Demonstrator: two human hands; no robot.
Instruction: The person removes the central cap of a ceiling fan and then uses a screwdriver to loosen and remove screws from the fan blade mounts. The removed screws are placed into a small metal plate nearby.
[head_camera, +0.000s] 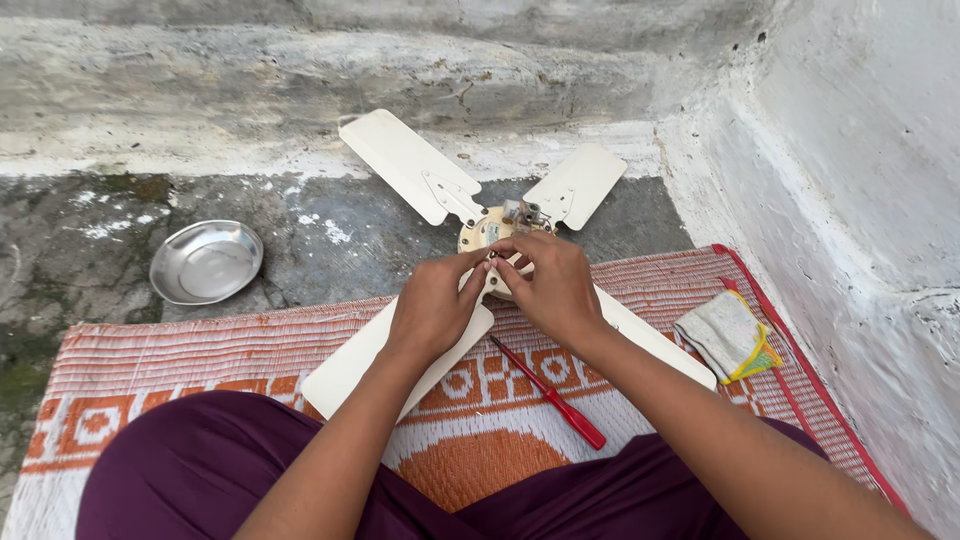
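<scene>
- Head view is showing a cream ceiling fan lying flat, its far blades on the concrete floor and its near blades on an orange-and-white woven mat.
- Left hand is pinching something small at the fan's motor hub, thumb and fingertips closed together; what it is pinching is too small to tell.
- Right hand is curling over the same hub, fingers closed on a hub part, touching the left fingertips.
- Judging by its build, the hub is probably carrying most of the weight and feeling stiff, while the thin blades are likely flexing if lifted by their tips; holding at the hub or the blade brackets seems safest.
- Exposed terminals on top of the hub are looking delicate.
- Red-handled screwdriver is lying on the mat just beside the right wrist.
- Steel bowl is sitting on the floor well to the left; a folded cloth is resting on the mat to the right.
</scene>
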